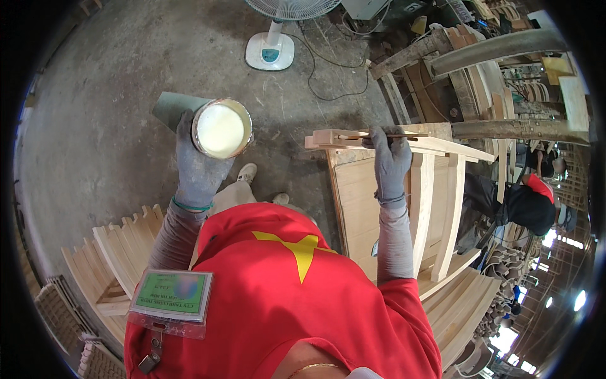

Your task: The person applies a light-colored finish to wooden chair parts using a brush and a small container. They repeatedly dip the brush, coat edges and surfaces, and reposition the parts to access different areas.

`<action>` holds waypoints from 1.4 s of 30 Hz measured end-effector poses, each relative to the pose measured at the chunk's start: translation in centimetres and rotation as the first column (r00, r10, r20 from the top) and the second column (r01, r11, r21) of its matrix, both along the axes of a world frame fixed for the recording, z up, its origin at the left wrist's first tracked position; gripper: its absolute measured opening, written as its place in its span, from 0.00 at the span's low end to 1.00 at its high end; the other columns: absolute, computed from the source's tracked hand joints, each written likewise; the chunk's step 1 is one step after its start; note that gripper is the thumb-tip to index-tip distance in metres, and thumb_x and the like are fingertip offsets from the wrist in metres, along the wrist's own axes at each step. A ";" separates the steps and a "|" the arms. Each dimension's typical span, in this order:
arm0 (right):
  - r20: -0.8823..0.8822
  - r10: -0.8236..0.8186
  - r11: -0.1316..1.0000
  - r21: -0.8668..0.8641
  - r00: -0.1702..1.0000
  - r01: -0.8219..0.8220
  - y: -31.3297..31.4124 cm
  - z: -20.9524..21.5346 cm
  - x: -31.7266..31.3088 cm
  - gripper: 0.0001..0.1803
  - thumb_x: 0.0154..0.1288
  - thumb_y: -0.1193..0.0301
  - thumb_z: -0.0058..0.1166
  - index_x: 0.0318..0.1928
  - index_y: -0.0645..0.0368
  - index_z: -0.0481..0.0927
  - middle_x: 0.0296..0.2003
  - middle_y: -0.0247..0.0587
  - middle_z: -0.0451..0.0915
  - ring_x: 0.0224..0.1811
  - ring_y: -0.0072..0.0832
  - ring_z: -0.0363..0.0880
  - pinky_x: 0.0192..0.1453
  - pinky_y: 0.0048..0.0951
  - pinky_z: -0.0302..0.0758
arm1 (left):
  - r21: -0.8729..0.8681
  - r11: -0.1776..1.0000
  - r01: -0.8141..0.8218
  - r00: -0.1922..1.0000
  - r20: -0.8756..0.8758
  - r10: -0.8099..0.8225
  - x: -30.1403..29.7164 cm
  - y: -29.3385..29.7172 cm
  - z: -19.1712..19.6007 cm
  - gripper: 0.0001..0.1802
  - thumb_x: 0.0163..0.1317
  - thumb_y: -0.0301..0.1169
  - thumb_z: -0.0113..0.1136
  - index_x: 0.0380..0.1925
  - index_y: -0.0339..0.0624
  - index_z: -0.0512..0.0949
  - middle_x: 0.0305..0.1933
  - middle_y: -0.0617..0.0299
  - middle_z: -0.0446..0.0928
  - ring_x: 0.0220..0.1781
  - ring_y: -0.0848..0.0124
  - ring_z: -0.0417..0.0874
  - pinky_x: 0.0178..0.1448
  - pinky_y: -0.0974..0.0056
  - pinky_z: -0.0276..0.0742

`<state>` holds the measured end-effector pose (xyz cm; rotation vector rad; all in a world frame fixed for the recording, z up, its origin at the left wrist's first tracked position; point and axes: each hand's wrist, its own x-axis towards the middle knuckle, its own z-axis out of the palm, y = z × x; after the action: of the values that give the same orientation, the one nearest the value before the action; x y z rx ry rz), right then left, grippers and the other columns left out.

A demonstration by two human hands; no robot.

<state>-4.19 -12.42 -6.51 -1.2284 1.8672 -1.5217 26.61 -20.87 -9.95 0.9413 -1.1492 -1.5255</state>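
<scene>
My gloved left hand [201, 165] is closed round a small round pot [250, 126] of creamy pale-yellow liquid, its rim smeared with drips. A grey-green flat piece [173, 108] sticks out to the left behind the pot; I cannot tell whether my fingers hold it too. To the right, my gloved right hand [391, 165] pinches a thin brown stick [410, 135] with a pale tip, perhaps a slim brush. It lies along the top rail of a pale wooden frame [451, 211] with curved slats. The frame rests on a board-topped bench [356, 208].
A white standing fan [270, 54] is on the concrete floor ahead, its black cord trailing right. Slatted wooden parts [117, 252] are stacked at my left, and more timber [457, 309] lies at my right. Beyond the bench, another person [530, 205] bends over.
</scene>
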 end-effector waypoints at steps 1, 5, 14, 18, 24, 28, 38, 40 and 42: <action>-0.017 0.015 1.000 0.028 1.000 -0.014 0.1 -0.1 0.3 0.08 0.60 0.72 0.54 0.33 0.66 0.75 0.22 0.36 0.77 0.25 0.17 0.75 0.30 0.19 0.74 | 0.014 1.000 -0.015 1.000 -0.010 0.015 -0.2 0.1 0.3 0.26 0.61 0.46 0.41 0.55 0.43 0.65 0.56 0.58 0.68 0.58 0.63 0.68 0.61 0.55 0.64; -0.048 0.054 0.994 0.103 0.997 -0.048 -0.3 -0.3 0.5 0.07 0.61 0.74 0.53 0.35 0.67 0.74 0.26 0.38 0.77 0.26 0.19 0.76 0.32 0.19 0.75 | 0.221 0.975 -0.018 0.946 -0.311 0.088 -1.1 0.0 2.2 0.29 0.47 0.20 0.62 0.51 0.36 0.64 0.52 0.54 0.70 0.53 0.67 0.73 0.55 0.62 0.72; -0.452 0.140 0.976 0.214 0.881 -0.046 -0.6 1.2 -0.2 0.08 0.61 0.71 0.54 0.33 0.65 0.75 0.23 0.36 0.78 0.24 0.17 0.72 0.30 0.19 0.70 | 0.192 0.980 0.057 0.911 -0.411 0.028 -0.2 0.2 0.4 0.27 0.67 0.49 0.32 0.57 0.43 0.63 0.57 0.57 0.67 0.59 0.63 0.68 0.62 0.56 0.65; -0.263 0.316 0.933 0.261 0.912 -0.248 -0.8 1.9 0.3 0.07 0.61 0.73 0.53 0.36 0.64 0.75 0.23 0.35 0.77 0.26 0.16 0.71 0.33 0.17 0.69 | 0.099 0.995 -0.007 0.982 -0.189 0.026 -0.3 0.4 0.2 0.26 0.67 0.48 0.32 0.57 0.43 0.63 0.57 0.56 0.67 0.59 0.63 0.69 0.62 0.55 0.65; -0.318 0.229 0.962 0.219 0.920 -0.164 -0.1 1.1 -2.1 0.07 0.62 0.72 0.53 0.35 0.64 0.74 0.24 0.37 0.76 0.26 0.18 0.73 0.32 0.18 0.70 | 0.015 0.995 -0.100 0.995 0.023 0.100 -0.4 0.7 1.6 0.30 0.47 0.26 0.56 0.53 0.39 0.62 0.54 0.55 0.68 0.55 0.65 0.71 0.58 0.61 0.69; -0.414 0.285 0.952 0.228 0.864 -0.205 -1.0 1.9 0.6 0.09 0.61 0.71 0.54 0.35 0.65 0.75 0.22 0.37 0.76 0.25 0.19 0.74 0.32 0.19 0.70 | 0.146 0.987 -0.061 0.993 -0.096 0.075 -1.1 0.9 2.6 0.33 0.42 0.20 0.61 0.52 0.37 0.62 0.53 0.54 0.69 0.54 0.65 0.72 0.57 0.62 0.71; -0.397 0.167 0.985 0.105 0.902 -0.137 -0.6 1.9 -1.0 0.09 0.57 0.69 0.58 0.32 0.63 0.78 0.22 0.41 0.78 0.22 0.24 0.74 0.28 0.23 0.69 | -0.048 0.997 0.063 0.995 -0.071 -0.067 -1.0 -0.4 2.7 0.26 0.68 0.46 0.33 0.57 0.40 0.61 0.57 0.54 0.66 0.58 0.62 0.70 0.58 0.56 0.70; -0.324 0.163 0.981 0.158 0.932 -0.116 -0.7 2.4 1.0 0.09 0.56 0.69 0.58 0.32 0.62 0.78 0.22 0.41 0.78 0.22 0.23 0.74 0.28 0.22 0.69 | 0.103 0.990 0.096 0.971 -0.227 -0.071 -1.1 -0.5 2.4 0.25 0.68 0.46 0.33 0.57 0.41 0.62 0.57 0.54 0.66 0.58 0.62 0.70 0.59 0.55 0.70; -0.224 0.134 0.981 0.170 0.965 -0.097 -1.0 2.2 1.2 0.07 0.56 0.72 0.58 0.33 0.63 0.78 0.23 0.38 0.78 0.24 0.19 0.74 0.29 0.20 0.69 | 0.093 0.991 0.100 0.971 -0.225 -0.077 -1.3 -0.9 1.8 0.26 0.67 0.47 0.33 0.57 0.41 0.61 0.57 0.54 0.66 0.58 0.61 0.69 0.59 0.54 0.68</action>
<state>-3.01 -13.38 -4.28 -1.4671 1.9798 -1.1857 25.27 -21.77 -8.18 0.7735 -0.9713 -1.7288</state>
